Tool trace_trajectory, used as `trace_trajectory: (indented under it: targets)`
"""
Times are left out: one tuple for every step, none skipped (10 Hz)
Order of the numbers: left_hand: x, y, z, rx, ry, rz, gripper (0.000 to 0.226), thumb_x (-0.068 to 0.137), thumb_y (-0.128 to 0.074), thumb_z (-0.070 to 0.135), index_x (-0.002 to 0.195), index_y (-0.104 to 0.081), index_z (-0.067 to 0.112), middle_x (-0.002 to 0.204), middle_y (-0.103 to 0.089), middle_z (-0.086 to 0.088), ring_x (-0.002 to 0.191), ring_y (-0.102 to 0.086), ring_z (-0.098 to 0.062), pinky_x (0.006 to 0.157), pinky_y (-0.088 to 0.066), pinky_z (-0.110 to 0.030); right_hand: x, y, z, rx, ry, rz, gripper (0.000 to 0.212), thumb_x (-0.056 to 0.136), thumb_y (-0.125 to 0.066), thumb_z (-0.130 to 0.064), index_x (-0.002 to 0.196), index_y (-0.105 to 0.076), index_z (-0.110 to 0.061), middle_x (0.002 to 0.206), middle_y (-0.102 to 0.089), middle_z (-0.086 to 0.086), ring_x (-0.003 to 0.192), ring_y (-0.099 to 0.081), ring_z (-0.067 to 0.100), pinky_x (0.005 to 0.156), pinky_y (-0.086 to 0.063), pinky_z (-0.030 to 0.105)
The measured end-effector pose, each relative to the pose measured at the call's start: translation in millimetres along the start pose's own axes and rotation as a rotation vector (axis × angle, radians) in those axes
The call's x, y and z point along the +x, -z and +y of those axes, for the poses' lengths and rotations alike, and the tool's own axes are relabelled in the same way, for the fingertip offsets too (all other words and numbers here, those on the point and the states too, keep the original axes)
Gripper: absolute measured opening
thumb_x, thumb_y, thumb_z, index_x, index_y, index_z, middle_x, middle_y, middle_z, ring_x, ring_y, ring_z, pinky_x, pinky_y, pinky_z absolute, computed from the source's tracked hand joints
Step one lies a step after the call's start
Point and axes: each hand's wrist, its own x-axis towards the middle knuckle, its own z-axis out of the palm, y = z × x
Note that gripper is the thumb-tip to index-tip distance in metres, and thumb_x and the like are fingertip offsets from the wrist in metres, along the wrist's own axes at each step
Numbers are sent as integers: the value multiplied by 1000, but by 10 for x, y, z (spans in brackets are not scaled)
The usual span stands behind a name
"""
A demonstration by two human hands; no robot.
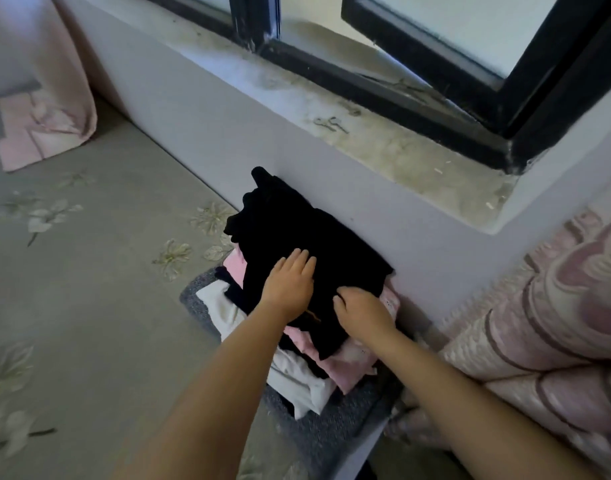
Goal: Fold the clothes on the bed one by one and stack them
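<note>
Bed [89, 306] with a grey-green floral sheet, set against a pale wall [200, 126] under a dusty window sill [383, 140]; black window frame above. A pink curtain [65, 64] hangs at far left, with a pale pink cloth [23, 140] below it. A pink patterned quilt [556, 306] is bunched at right.

We note the stack [318, 368] of folded clothes on the bed, hard against the wall: grey piece at the bottom, white and pink layers above, a black garment [297, 230] on top. The black garment's long axis runs from near-right to far-left, its far end riding up the wall.

Left hand [292, 280]: fingers straight, lying flat on the garment's near-left part, gripping nothing. Right hand [361, 311]: fingers curled down onto the garment's near-right part; we cannot tell whether they pinch cloth or only press.

Both hands are on the garment, which extends away from them toward the wall. Judgement: the step in hand is settling this piece onto the stack; the untidy far end probably needs tucking.
</note>
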Motion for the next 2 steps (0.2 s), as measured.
trace_trajectory:
  targets:
    - [-24, -165, 194, 12, 50, -86, 60, 100, -24, 37, 148, 1, 11, 156, 7, -9, 144, 8, -21, 116, -1, -35, 34, 413, -80, 230, 16, 150, 32, 97, -40, -17, 118, -58, -1, 120, -60, 15, 113, -53, 28, 90, -37, 28]
    - [-102, -296, 298, 3, 127, -94, 63, 100, -20, 40, 147, 7, 9, 155, 12, -11, 143, 12, -23, 116, 2, -36, -111, 1008, -388, 590, 216, 400, 27, 93, -47, -15, 103, -66, 1, 101, -69, 10, 95, -63, 6, 80, -39, 11]
